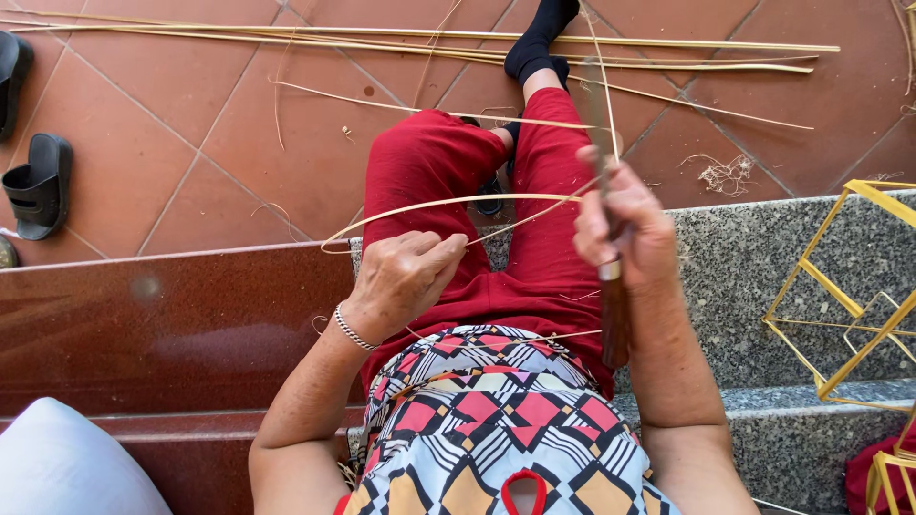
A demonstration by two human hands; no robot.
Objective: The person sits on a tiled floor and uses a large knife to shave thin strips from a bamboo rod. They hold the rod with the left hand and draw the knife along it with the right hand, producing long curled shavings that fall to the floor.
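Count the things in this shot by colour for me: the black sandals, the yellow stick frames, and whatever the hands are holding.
Black sandals: 2
Yellow stick frames: 2
Wooden-handled knife, in the right hand: 1
Bent pale strip, pinched by the left hand: 1
Total: 6

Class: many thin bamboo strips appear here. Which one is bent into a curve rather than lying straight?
The strip held between the left hand and right hand; it arches above the lap, unlike the straight floor strips.
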